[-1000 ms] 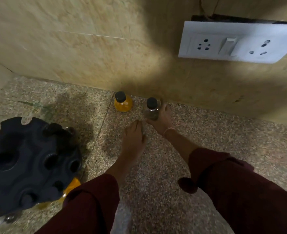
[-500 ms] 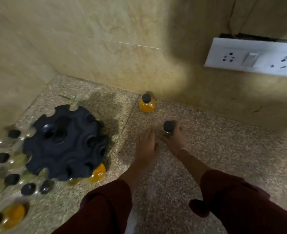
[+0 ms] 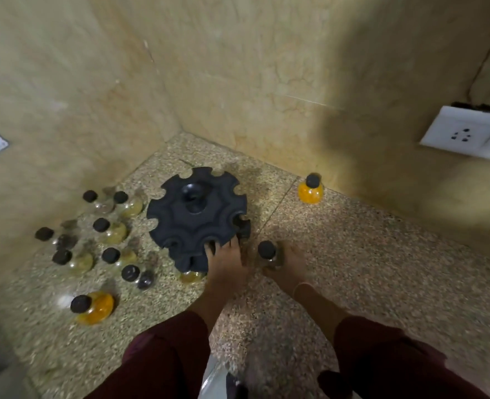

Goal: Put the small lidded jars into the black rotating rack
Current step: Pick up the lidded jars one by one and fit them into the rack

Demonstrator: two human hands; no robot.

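One dark-lidded jar is in the right hand on my feed, fingers curled round its glass body. It's upright on the speckled counter, just beside the near right side of the black rack, not in it. The left hand is laid on the rack's near rim, fingers fairly straight with the tips touching one of the notches, gripping nothing as far as I can see.

The rack sits close to the back left corner of the counter, where two walls meet. An orange-filled jar peeks out under its near edge. I think it's in a lower slot, but it's too blurry to be sure.

A bunch of loose jars with black lids stand along the left edge, plus one orange jar nearer the front left. A lone orange jar stands at the back edge by the wall, well apart from the rack. White socket plate on the right-hand wall.
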